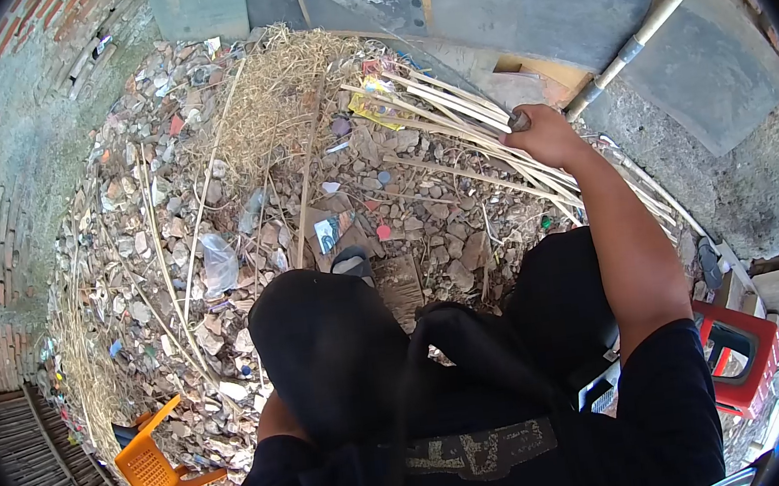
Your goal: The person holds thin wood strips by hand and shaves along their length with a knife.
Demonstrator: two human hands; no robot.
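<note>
My right hand [545, 135] is stretched out to the upper right, fingers wrapped round a short, round, brownish handle [518, 121]. Only the handle's end sticks out of the fist, and whatever it belongs to is hidden. Beneath and beside that hand lies a loose bundle of long pale bamboo strips [458, 106], running down to the right. Whether the fist also touches the strips, I cannot tell. Of my left arm, just a bit of skin shows beside the sleeve; the hand is hidden behind my leg.
Stony rubble [451, 237] covers the ground, with dry straw [283, 83], a plastic bag [219, 264] and scattered sticks. An orange plastic chair [154, 462] is at lower left, a red stool [741, 358] at lower right. A pole [651, 26] leans by grey panels [535, 0].
</note>
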